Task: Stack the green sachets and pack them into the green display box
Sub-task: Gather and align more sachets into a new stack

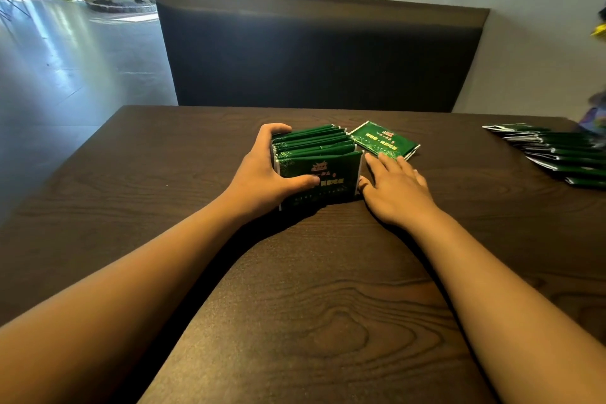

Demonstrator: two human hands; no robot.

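A bundle of green sachets (pixel 323 154) stands on edge in the middle of the dark wooden table (pixel 295 305). My left hand (pixel 262 170) grips the bundle from its left side, thumb across the front sachet and fingers curled round the back. My right hand (pixel 393 185) lies flat on the table against the bundle's right end, fingers straight, fingertips touching a loose green sachet (pixel 382 141) that lies flat just behind. No green display box is in view.
A spread row of more green sachets (pixel 557 154) lies at the table's right edge. A dark padded bench back (pixel 314 52) stands behind the table. A colourful object (pixel 595 115) sits at the far right, mostly cut off.
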